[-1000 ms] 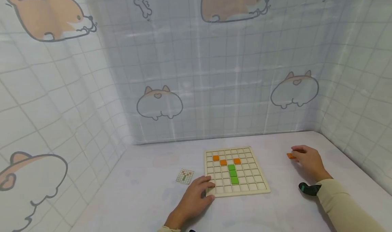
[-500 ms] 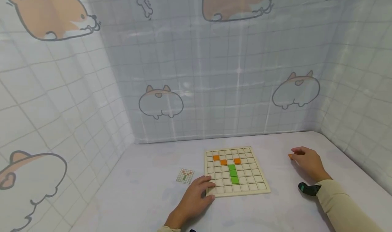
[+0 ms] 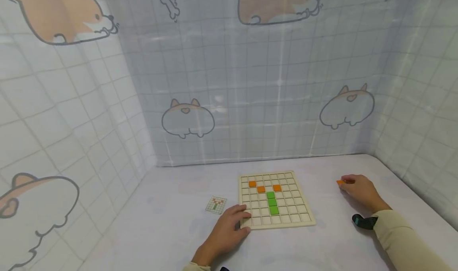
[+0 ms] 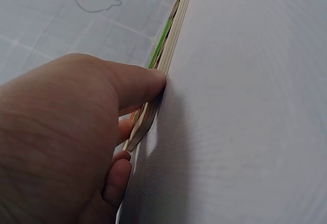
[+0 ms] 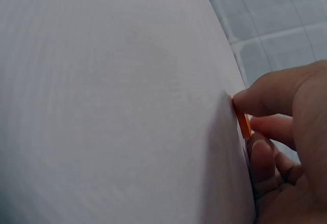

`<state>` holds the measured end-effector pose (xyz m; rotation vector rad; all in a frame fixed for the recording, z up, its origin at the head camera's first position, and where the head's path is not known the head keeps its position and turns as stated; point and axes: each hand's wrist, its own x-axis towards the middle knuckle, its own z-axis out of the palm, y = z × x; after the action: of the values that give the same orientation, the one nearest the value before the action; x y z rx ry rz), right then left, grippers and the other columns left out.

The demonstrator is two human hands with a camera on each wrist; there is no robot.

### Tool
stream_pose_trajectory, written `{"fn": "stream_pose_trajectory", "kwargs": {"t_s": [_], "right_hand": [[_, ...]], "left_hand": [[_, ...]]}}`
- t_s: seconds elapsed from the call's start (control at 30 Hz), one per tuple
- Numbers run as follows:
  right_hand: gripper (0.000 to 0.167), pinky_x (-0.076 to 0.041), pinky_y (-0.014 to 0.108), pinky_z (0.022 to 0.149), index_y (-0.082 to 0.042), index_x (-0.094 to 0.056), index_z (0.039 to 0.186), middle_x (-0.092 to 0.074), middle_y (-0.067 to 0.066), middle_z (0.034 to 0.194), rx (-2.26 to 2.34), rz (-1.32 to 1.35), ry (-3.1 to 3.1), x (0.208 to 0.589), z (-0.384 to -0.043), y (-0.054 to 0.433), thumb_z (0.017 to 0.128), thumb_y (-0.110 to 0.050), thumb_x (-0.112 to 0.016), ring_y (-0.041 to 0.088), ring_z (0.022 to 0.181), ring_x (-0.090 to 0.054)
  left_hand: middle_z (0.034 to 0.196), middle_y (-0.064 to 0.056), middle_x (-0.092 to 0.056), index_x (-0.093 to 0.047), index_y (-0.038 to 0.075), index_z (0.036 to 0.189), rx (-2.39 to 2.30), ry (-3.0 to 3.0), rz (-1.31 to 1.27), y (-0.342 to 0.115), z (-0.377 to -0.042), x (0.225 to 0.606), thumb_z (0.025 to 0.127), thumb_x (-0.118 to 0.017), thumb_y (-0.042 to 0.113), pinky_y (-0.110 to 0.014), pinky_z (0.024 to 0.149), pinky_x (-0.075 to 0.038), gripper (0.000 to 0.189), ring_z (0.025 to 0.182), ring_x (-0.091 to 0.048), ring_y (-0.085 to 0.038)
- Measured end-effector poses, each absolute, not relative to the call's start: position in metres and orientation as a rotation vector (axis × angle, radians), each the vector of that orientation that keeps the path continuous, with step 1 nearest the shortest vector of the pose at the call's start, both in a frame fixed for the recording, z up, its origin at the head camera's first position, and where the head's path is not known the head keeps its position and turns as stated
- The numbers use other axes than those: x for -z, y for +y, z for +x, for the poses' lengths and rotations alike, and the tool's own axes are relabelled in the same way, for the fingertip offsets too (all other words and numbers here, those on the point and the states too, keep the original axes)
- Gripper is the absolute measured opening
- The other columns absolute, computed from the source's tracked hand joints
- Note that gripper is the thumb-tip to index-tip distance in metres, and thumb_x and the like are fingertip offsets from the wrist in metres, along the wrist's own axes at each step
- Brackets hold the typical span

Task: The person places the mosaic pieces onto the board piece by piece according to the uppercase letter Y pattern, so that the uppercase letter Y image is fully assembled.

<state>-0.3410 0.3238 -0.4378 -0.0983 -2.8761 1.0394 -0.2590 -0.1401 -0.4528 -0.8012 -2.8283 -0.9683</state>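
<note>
A pale wooden grid board point(image 3: 293, 220) lies on the table, bearing three orange tiles, one of them this tile point(image 3: 277, 188), and a column of green tiles point(image 3: 272, 202). At its near left corner my left hand point(image 3: 226, 233) holds the board, the thumb point(image 4: 145, 81) against the near edge and the fingers at the left edge. Off to the right, my right hand point(image 3: 362, 192) pinches a loose orange tile point(image 5: 244, 123) at the tabletop. That hand partly covers the tile in the head view.
A small pattern card point(image 3: 216, 204) lies left of the board. White table surface point(image 3: 171, 223) surrounds these things. Behind the table hangs a grid-patterned curtain point(image 3: 250, 84) with cartoon dogs, and similar sheets flank both sides.
The loose orange tile, more exposed and flat a second ago, is now mostly covered by my right fingers, which have shifted only slightly. My left hand and the board stay put.
</note>
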Motion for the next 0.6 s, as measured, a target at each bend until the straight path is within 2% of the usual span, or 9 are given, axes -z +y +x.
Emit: {"fn": "stream_pose_trajectory", "kwargs": {"t_s": [0.17, 0.27, 0.43, 0.6], "right_hand": [[0.041, -0.047, 0.061, 0.091, 0.015, -0.059, 0.12, -0.06, 0.033, 0.114, -0.98, -0.091, -2.874, 0.439, -0.343, 0.324, 0.094, -0.016, -0.063, 0.048, 0.106, -0.054], [0.038, -0.048, 0.059, 0.086, 0.014, -0.057, 0.116, -0.06, 0.03, 0.109, -0.984, -0.087, -2.85, 0.44, -0.343, 0.322, 0.093, -0.015, -0.064, 0.045, 0.1, -0.055], [0.035, -0.049, 0.058, 0.087, 0.01, -0.053, 0.116, -0.057, 0.03, 0.11, -1.025, -0.101, -2.814, 0.441, -0.341, 0.316, 0.093, -0.012, -0.065, 0.044, 0.1, -0.054], [0.034, -0.047, 0.06, 0.089, 0.009, -0.056, 0.12, -0.058, 0.03, 0.114, -1.054, -0.114, -2.767, 0.441, -0.341, 0.312, 0.095, -0.013, -0.065, 0.044, 0.104, -0.054]], "left_hand": [[0.145, -0.003, -0.053, -0.069, 0.017, 0.125, 0.975, -2.833, -0.806, -0.139, -0.26, 0.454, 0.094, -0.067, 0.03, -0.051, 0.114, -0.034, 0.034, 0.139, -0.042, -0.027], [0.145, -0.003, -0.053, -0.069, 0.017, 0.125, 0.969, -2.83, -0.806, -0.139, -0.26, 0.455, 0.094, -0.067, 0.031, -0.051, 0.113, -0.035, 0.034, 0.138, -0.043, -0.027], [0.145, -0.003, -0.053, -0.069, 0.017, 0.125, 0.976, -2.82, -0.798, -0.14, -0.26, 0.454, 0.093, -0.068, 0.03, -0.051, 0.113, -0.035, 0.034, 0.138, -0.043, -0.027], [0.145, -0.003, -0.053, -0.069, 0.017, 0.125, 0.983, -2.816, -0.797, -0.142, -0.259, 0.454, 0.093, -0.068, 0.03, -0.051, 0.113, -0.035, 0.034, 0.138, -0.043, -0.027]]}}
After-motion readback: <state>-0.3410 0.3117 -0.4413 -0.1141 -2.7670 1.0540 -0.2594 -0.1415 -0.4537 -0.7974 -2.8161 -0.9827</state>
